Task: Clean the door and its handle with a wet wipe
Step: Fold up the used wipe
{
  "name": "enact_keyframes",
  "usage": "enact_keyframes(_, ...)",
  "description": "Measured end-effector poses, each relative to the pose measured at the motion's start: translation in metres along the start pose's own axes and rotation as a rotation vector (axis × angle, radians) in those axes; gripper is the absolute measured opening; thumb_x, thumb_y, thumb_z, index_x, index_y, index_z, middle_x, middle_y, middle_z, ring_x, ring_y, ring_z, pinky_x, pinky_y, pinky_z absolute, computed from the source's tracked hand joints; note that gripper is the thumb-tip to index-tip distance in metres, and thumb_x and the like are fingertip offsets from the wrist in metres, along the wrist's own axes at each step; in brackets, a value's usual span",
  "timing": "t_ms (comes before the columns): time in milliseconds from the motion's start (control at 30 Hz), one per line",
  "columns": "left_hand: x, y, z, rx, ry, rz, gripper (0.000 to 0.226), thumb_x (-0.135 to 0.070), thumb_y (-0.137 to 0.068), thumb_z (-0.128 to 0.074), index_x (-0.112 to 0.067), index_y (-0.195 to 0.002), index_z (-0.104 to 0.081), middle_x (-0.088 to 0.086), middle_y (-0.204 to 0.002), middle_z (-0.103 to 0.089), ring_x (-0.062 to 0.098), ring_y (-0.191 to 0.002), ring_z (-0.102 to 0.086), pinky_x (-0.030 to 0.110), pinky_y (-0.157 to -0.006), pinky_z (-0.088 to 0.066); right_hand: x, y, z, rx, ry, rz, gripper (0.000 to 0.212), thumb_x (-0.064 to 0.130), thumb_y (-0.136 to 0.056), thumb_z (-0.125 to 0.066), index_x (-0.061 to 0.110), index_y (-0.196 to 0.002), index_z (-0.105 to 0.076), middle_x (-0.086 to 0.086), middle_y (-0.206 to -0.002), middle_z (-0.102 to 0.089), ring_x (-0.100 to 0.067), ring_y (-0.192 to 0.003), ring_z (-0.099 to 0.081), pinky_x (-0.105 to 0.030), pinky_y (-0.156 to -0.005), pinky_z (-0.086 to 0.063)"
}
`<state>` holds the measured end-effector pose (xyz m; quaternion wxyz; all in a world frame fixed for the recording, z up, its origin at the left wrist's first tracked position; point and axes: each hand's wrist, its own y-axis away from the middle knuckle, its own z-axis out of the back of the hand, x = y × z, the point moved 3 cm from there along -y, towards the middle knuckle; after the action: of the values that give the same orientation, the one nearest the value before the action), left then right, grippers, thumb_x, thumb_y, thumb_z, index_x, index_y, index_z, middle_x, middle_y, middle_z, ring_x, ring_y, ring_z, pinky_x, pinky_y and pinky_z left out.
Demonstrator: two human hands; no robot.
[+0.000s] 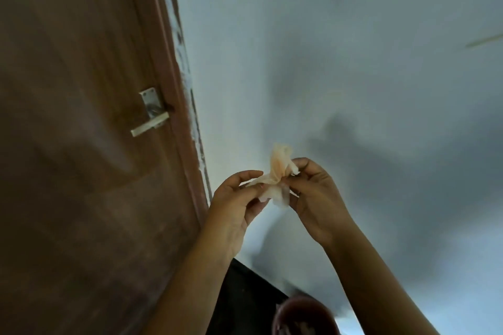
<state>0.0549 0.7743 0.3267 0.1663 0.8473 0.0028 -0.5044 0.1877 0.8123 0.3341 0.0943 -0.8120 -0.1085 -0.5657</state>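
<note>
While both hands are raised in front of the pale wall (353, 49), the head view shows a crumpled wipe (275, 179) stretched between them. The left hand (234, 209) pinches one end of the wipe between thumb and fingertips, so its grip is closed on the wipe. The right hand (315, 198) pinches the other end with its fingers curled, and its grip is on the wipe too. The wipe is whitish with a faint orange-brown tint. It bunches in the middle, with one loose part sticking up and another hanging down between the hands. It is held in the air, well apart from the door and touching nothing but the fingers.

The brown wooden door (81, 144) fills the left side of the view and appears tilted by the camera angle. Its metal lever handle (149, 124) sits near the door's right edge, below a small metal plate, well up and to the left of the hands. The door frame (174, 76) runs along that edge, with rough white patches where it meets the wall. Soft shadows of the arms fall on the wall to the right. A dark strip of floor (245, 299) shows between the forearms, and a blurred reddish thing (302, 315) at the bottom edge cannot be made out.
</note>
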Motion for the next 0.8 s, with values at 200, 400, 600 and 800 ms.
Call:
enact_keyframes(200,0.041,0.014,-0.028,0.017,0.039,0.094,0.014,0.003,-0.09,-0.059,-0.004,-0.097,-0.068,0.007,-0.086,-0.074,0.013,-0.078,-0.071,0.019,-0.064,-0.058,-0.006,0.036,0.041,-0.011,0.153,-0.002,0.027,-0.012,-0.084,-0.048,0.002,-0.086,-0.071,-0.01,-0.092,-0.07,-0.023,-0.088,-0.067,-0.025,-0.073,-0.055)
enact_keyframes(400,0.074,0.007,-0.033,0.06,-0.038,0.201,0.014,0.003,-0.089,-0.061,-0.003,-0.097,-0.07,0.012,-0.095,-0.074,0.018,-0.086,-0.072,0.021,-0.073,-0.059,-0.023,0.052,0.079,0.059,0.674,-0.019,0.038,0.003,-0.082,-0.063,0.026,-0.112,-0.068,0.013,-0.111,-0.07,-0.001,-0.107,-0.062,-0.022,-0.095,-0.048)
enact_keyframes(600,0.127,-0.014,-0.03,0.077,-0.213,0.293,0.023,0.009,-0.083,-0.067,-0.007,-0.099,-0.068,0.007,-0.093,-0.075,0.019,-0.09,-0.072,0.024,-0.079,-0.058,-0.055,0.051,0.111,-0.081,0.987,-0.05,0.022,0.009,-0.08,-0.069,0.023,-0.097,-0.075,0.007,-0.091,-0.073,-0.008,-0.082,-0.064,-0.017,-0.076,-0.051)
enact_keyframes(800,0.199,-0.044,-0.005,0.072,-0.374,0.468,0.034,0.003,-0.078,-0.076,-0.006,-0.108,-0.064,0.011,-0.1,-0.073,0.019,-0.086,-0.072,0.026,-0.073,-0.058,-0.12,0.055,0.152,-0.075,0.997,-0.268,0.027,-0.002,-0.08,-0.057,0.02,-0.085,-0.073,0.007,-0.078,-0.069,-0.007,-0.074,-0.062,-0.011,-0.068,-0.044)
